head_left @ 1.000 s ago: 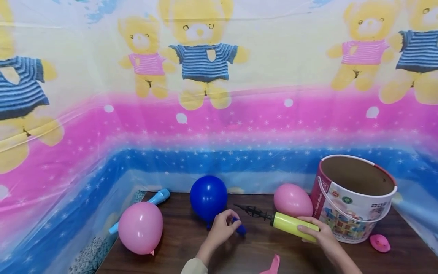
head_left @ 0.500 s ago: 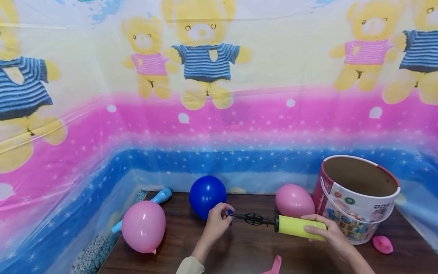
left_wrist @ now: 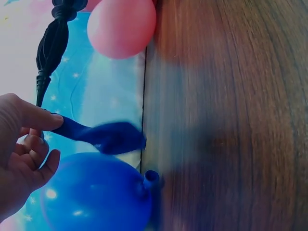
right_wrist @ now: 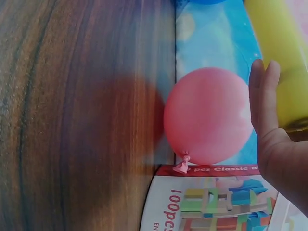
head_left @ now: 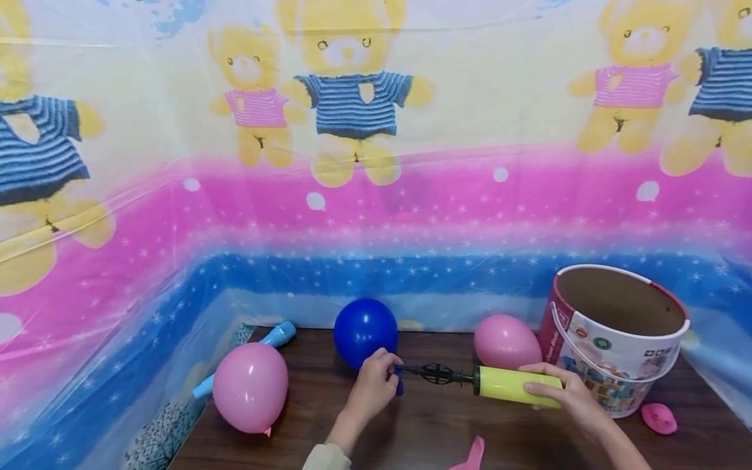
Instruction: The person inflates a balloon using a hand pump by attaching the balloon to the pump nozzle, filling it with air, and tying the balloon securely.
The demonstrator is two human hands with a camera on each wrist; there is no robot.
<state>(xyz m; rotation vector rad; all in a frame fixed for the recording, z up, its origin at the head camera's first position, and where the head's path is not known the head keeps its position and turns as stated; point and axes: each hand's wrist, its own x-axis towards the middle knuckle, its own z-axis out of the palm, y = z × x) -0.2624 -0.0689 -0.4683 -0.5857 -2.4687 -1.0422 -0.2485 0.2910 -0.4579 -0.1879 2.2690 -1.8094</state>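
In the head view my left hand (head_left: 370,386) pinches a limp blue balloon (head_left: 399,384) by its neck, right at the nozzle tip of a balloon pump (head_left: 517,386). The left wrist view has the uninflated balloon (left_wrist: 118,137) drooping from thumb and finger, with the black nozzle (left_wrist: 52,48) coming down to the fingertips. Whether the tip sits inside the neck is hidden by the fingers. My right hand (head_left: 566,395) grips the pump's yellow barrel, held nearly level. Behind my left hand rests an inflated blue balloon (head_left: 365,333).
Inflated pink balloons stand at left (head_left: 250,388) and back right (head_left: 506,341) on the brown table (head_left: 329,450). A lidless bucket (head_left: 623,372) is at the right, beside a limp pink balloon (head_left: 659,418). Another flat pink piece (head_left: 472,454) lies at the front. A light-blue tube (head_left: 279,335) lies back left.
One second ago the nozzle pointed up-left, apart from the limp blue balloon. The pump has levelled, and its tip now meets the balloon's neck at my left fingers.
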